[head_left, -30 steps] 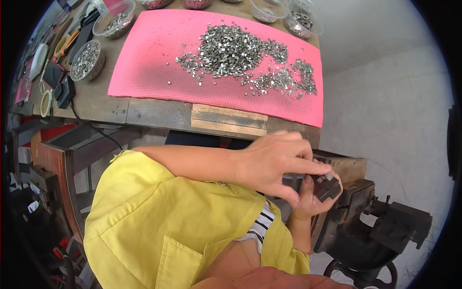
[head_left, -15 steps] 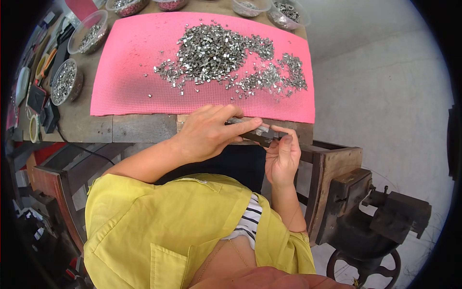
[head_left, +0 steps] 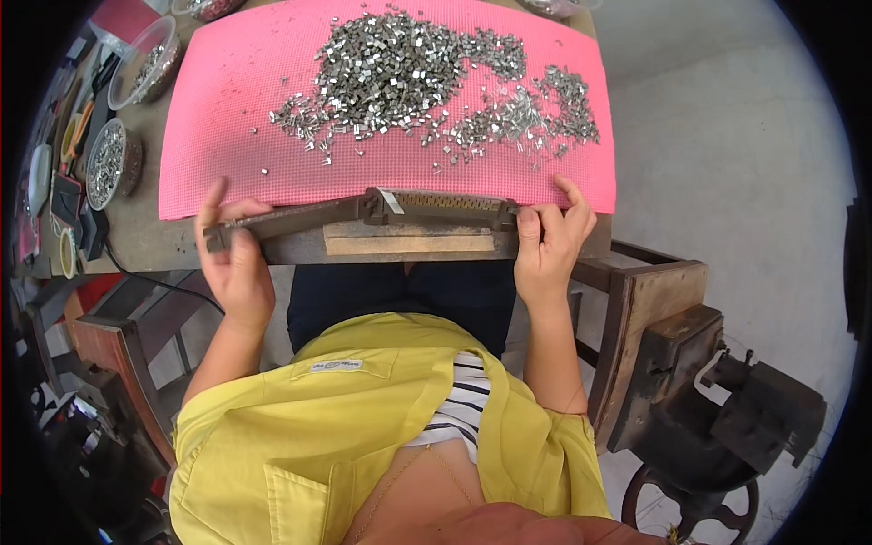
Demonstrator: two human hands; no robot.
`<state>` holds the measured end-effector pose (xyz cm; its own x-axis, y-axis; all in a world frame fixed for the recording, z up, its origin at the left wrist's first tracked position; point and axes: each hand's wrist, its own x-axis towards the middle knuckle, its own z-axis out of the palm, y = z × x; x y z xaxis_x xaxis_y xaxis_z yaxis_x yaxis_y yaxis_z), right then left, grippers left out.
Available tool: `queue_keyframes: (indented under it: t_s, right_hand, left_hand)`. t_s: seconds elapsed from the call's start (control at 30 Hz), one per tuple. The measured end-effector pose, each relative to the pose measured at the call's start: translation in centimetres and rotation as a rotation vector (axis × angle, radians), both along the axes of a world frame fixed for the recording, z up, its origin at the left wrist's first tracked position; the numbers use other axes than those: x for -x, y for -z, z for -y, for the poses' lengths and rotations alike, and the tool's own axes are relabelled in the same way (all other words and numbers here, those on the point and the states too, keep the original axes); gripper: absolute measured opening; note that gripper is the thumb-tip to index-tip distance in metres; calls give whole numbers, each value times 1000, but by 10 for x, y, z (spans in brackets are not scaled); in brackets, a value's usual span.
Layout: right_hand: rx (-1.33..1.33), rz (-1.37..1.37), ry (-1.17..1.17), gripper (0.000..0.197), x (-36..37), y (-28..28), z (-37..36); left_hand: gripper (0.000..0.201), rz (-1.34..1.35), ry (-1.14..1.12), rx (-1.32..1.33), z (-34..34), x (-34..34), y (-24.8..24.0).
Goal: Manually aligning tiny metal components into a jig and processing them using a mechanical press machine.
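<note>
A dark hinged metal bar jig (head_left: 313, 215) lies unfolded along the table's front edge, spanning the gap between my hands. My left hand (head_left: 238, 268) grips the end of its plain left arm between thumb and fingers. My right hand (head_left: 549, 250) pinches the right end with thumb and fingers. The right half carries a toothed, brass-coloured row of slots (head_left: 445, 202), with a light strip (head_left: 391, 201) near the hinge. Just beyond the jig, a heap of small silvery metal pieces (head_left: 391, 77) lies on a pink textured mat (head_left: 227, 136).
Clear plastic tubs (head_left: 115, 163) of metal pieces stand left of the mat, beside tape rolls and tools. A pale wooden strip (head_left: 409, 241) lies at the table's front edge. A dark machine with a handwheel (head_left: 690, 500) stands at the lower right.
The jig, earlier held folded between my close hands, is now swung open. My left hand has moved far left with one arm; my right hand has shifted slightly right and up.
</note>
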<state>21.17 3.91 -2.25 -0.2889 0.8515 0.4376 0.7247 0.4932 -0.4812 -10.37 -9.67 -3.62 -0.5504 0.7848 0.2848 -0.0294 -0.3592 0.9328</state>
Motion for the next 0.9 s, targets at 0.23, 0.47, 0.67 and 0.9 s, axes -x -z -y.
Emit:
queue_keyframes:
  t_s: [0.23,0.47,0.67,0.9]
  right_hand:
    - [-123,115,5,29,-2,-2,-5]
    - [-103,32,47,21,-13,-7,-4]
    - [-115,-153,-154,25,7,-12,-2]
    - [-31,-68,-232,25,16,-16,-3]
  left_hand:
    - [46,-219,-302,105,-7,-2,9]
    - [25,-862,-406,227,-23,-4,-10]
    - [40,-1057,4,126,-61,-60,-38]
    - [42,-1097,210,56,-80,-68,-33]
